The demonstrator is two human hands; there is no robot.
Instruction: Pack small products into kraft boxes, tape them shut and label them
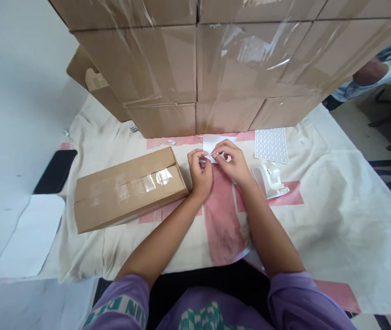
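Close together over a small white paper, both my hands have their fingers bent inward. My right hand pinches something thin and small that I cannot make out. My left hand is curled with its fingertips almost meeting those of the right. Whatever it holds is too small to tell. Left of my hands lies a long cardboard box with shiny tape across its top. A white tape dispenser stands beside my right wrist, and a sheet of small printed labels lies behind it.
A wall of taped cardboard boxes rises just behind the paper. The table has a cream and pink cloth. At left lie a black phone-like slab and a white sheet. Another person's arm shows at far right.
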